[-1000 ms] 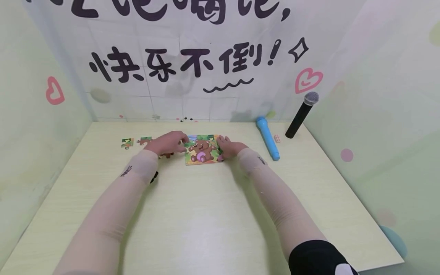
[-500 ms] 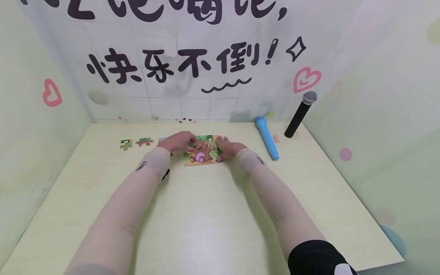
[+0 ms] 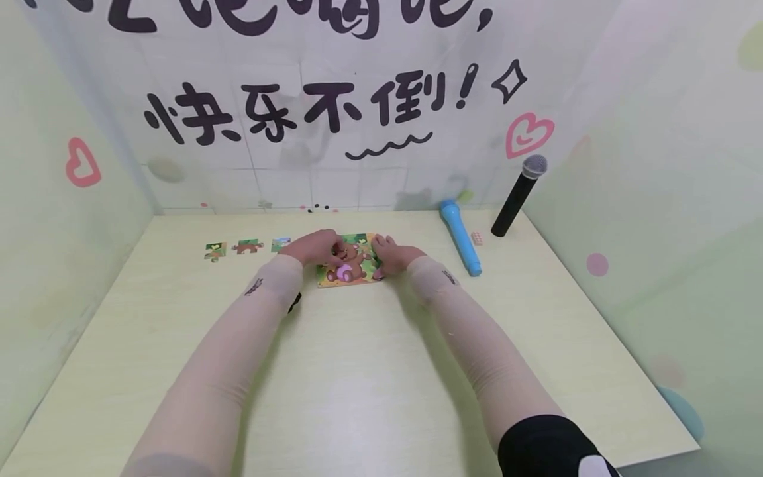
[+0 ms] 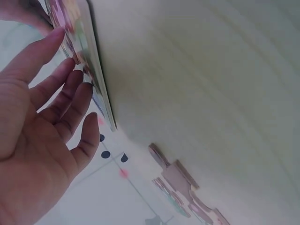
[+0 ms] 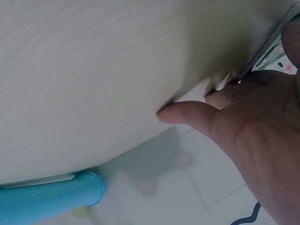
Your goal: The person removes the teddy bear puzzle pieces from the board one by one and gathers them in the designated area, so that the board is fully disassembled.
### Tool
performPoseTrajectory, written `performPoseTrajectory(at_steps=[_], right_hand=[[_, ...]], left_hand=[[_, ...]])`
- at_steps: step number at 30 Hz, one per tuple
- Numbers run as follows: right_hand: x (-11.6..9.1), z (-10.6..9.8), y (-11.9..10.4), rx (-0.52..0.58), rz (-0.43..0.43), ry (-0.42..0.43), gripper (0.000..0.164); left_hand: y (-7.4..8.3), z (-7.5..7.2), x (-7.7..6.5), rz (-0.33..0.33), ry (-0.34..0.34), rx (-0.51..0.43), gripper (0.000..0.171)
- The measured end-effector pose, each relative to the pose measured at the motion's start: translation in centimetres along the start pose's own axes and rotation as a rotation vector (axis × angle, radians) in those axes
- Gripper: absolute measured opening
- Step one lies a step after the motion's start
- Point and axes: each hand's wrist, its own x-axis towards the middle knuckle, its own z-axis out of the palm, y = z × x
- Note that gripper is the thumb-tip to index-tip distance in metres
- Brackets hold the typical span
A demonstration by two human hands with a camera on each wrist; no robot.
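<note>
A brown-bear jigsaw puzzle (image 3: 354, 268) lies flat on the table at the far middle. My left hand (image 3: 316, 248) reaches over its left part, hiding some of the picture. In the left wrist view, the loosely bent left fingers (image 4: 70, 105) have their nearest fingertips right at the puzzle's face. My right hand (image 3: 396, 256) rests at the puzzle's right edge. In the right wrist view, its outer finger (image 5: 185, 115) stretches onto the table, while the others are at the board's edge. Loose puzzle pieces (image 3: 247, 246) lie in a row left of the left hand.
A blue toy microphone (image 3: 461, 238) lies to the right. Near it are a small pink block (image 3: 477, 238) and an upright black microphone (image 3: 518, 196). A printed wall sheet (image 3: 280, 179) stands along the back of the pale table (image 3: 357, 371).
My left hand has moved right from the puzzle's left edge to over its left part, uncovering a loose piece behind it. The right hand keeps its place at the right edge.
</note>
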Motion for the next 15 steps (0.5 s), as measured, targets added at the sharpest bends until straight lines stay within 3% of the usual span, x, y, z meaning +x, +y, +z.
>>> performPoseTrajectory(at_steps=[7, 12, 15], right_hand=[[-0.12, -0.11, -0.25, -0.019, 0.003, -0.002, 0.092], [0.01, 0.01, -0.13, 0.093, -0.030, 0.046, 0.093], [0.13, 0.05, -0.02, 0.134, -0.066, 0.064, 0.083]], left_hand=[[0.50, 0.00, -0.24, -0.011, 0.000, -0.014, 0.017], [0.65, -0.03, -0.35, -0.025, 0.013, -0.024, 0.024], [0.63, 0.03, -0.31, -0.037, 0.013, -0.026, 0.026]])
